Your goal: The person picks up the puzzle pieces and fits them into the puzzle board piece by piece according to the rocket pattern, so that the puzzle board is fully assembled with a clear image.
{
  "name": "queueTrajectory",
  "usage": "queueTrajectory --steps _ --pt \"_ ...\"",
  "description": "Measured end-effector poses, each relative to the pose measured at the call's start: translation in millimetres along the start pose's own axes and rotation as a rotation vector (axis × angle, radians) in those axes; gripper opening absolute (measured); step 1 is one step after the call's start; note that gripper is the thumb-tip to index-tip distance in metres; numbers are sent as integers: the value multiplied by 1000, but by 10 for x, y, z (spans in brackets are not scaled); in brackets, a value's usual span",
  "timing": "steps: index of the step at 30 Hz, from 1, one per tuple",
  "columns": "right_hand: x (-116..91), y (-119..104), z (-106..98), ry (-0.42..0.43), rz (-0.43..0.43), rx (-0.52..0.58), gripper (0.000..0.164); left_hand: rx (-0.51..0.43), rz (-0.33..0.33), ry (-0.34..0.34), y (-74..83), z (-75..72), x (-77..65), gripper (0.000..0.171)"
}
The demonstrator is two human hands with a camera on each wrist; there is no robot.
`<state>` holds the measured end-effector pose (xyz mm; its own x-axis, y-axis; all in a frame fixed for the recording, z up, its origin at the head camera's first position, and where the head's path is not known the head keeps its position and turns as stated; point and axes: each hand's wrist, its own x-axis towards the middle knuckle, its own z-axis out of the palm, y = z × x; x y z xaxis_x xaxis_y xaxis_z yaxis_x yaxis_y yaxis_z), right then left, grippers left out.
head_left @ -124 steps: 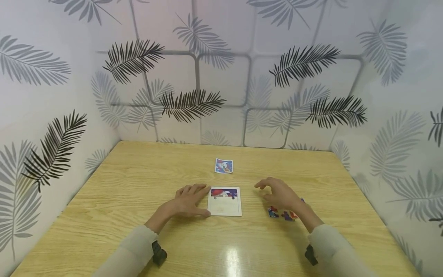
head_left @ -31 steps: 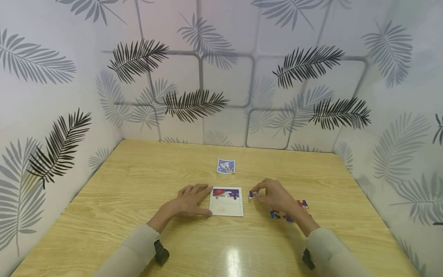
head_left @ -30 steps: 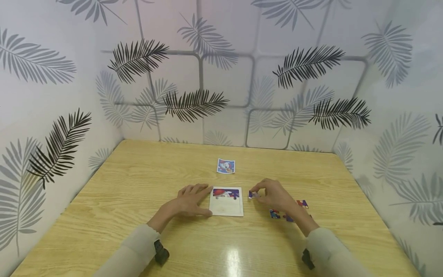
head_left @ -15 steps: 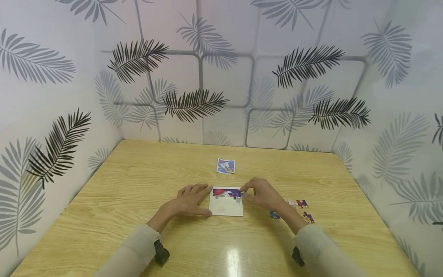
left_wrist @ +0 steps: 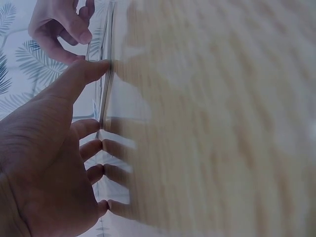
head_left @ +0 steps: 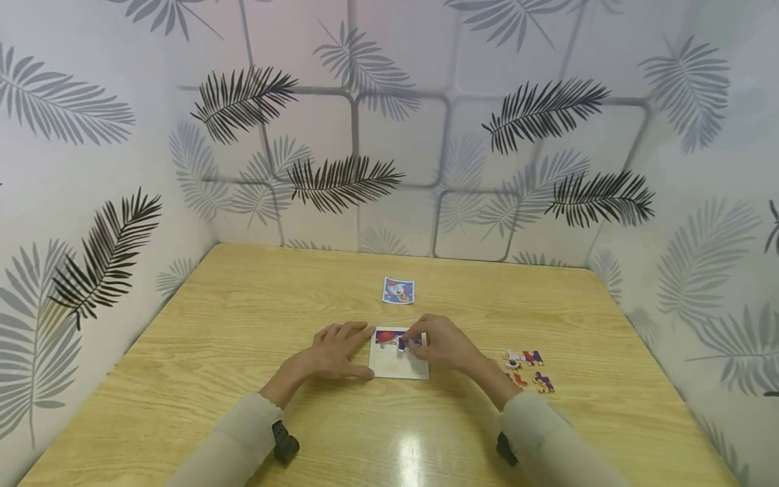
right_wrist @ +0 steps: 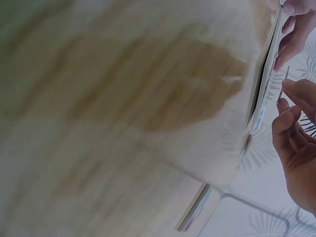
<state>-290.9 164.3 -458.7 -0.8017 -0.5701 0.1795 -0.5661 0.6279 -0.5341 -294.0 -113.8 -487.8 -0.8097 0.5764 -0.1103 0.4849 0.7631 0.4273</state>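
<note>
A white square puzzle tray (head_left: 395,370) lies on the wooden table, a strip of joined pieces (head_left: 385,335) along its top. Against its left side rests my left hand (head_left: 333,353), fingers spread, index fingertip and thumb touching the two corners. My right hand (head_left: 444,343) pinches a purple and white puzzle piece (head_left: 402,343) between thumb and fingers, just over the tray and partly covering its upper right. In the right wrist view the piece (right_wrist: 284,85) shows edge-on in my right hand (right_wrist: 298,148), apart from the tray.
Several loose puzzle pieces (head_left: 532,357) lie to the right of the tray, near my right forearm. A small picture card (head_left: 398,291) of a white cartoon character lies behind the tray. A patterned wall (head_left: 389,223) stands at the table's back edge.
My right hand came from near the loose pieces, took a puzzle piece, and carried it left over the tray. My left hand keeps its place at the tray's edge.
</note>
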Motion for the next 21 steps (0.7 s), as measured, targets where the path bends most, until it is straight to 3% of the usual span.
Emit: queueTrajectory --steps 21 --pt "216 -174 127 -83 -57 -80 23 -10 -13 -11 45 -31 1 93"
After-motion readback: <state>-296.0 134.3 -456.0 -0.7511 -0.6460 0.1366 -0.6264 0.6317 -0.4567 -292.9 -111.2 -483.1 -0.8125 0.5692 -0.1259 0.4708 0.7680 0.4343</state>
